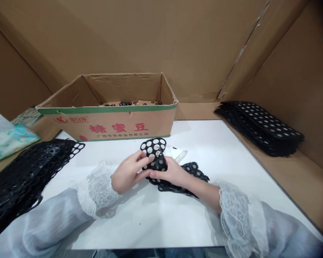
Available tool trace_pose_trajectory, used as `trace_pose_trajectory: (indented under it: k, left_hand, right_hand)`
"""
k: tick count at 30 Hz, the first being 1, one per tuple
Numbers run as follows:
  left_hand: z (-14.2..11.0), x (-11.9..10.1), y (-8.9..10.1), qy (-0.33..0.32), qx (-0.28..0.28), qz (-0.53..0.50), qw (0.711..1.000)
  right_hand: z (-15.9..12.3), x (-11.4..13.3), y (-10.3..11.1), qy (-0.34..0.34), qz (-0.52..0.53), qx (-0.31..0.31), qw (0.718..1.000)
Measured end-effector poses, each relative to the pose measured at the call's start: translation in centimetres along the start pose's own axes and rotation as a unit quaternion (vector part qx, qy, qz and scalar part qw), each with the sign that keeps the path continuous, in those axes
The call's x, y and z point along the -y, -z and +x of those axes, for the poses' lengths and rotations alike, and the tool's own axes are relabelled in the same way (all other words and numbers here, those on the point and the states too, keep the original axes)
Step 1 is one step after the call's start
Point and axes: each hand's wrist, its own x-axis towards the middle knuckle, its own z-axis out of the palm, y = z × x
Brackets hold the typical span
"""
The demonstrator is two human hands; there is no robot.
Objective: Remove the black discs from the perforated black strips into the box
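Both my hands meet over the middle of the white board, on a black perforated sheet (154, 144) with rows of round holes. My left hand (130, 171) pinches its left side between thumb and fingers. From the right, my right hand (173, 173) grips the same sheet, thumb in front. The sheet looks bent, and its upper end stands up above my fingers. Under and behind my right forearm lies a bunched black holed sheet (196, 171); whether it joins the held piece I cannot tell. A clear pointed stick (181, 156) rests just beyond my right hand.
An open cardboard box (110, 123) with small black rings inside stands at the back. On the left is a heap of black holed strips (24, 175) beside a plastic packet (12, 138). A stack of black dotted sheets (261, 127) lies at right. Cardboard walls (199, 46) surround the board (118, 229).
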Motion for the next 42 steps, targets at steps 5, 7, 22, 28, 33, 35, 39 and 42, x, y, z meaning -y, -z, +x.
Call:
trace_pose_trajectory:
  k: [5, 7, 22, 28, 33, 35, 39, 42]
  left_hand:
    - [0.2, 0.6, 0.0, -0.051, 0.002, 0.107, 0.993]
    - [0.0, 0.9, -0.4, -0.07, 0.012, 0.109, 0.992]
    - [1.1, 5.0, 5.8, 0.272, -0.278, 0.0, 0.921]
    - [3.4, 10.0, 11.9, 0.241, -0.341, 0.257, 0.872]
    - [5.4, 10.1, 12.2, 0.237, -0.261, 0.25, 0.902]
    - [5.1, 7.5, 10.8, 0.182, -0.329, 0.282, 0.883]
    - [3.1, 0.7, 5.5, -0.048, -0.174, 0.222, 0.958]
    - [2.2, -1.8, 1.7, -0.045, -0.025, 0.162, 0.985]
  right_hand:
    - [0.0, 0.3, -0.1, 0.023, -0.038, 0.025, 0.999]
    - [0.0, 0.1, -0.1, 0.033, -0.048, 0.025, 0.998]
    - [0.0, -0.9, -0.5, 0.041, -0.071, 0.013, 0.997]
    - [0.0, -0.9, -0.4, 0.001, -0.074, -0.029, 0.997]
    - [-0.1, -0.9, -0.7, -0.007, -0.089, -0.07, 0.994]
    - [-0.1, -1.0, -0.8, -0.004, -0.102, -0.082, 0.991]
    - [0.0, -1.5, -1.0, 0.001, -0.127, -0.104, 0.986]
    - [0.0, -1.8, -1.1, 0.018, -0.129, -0.094, 0.987]
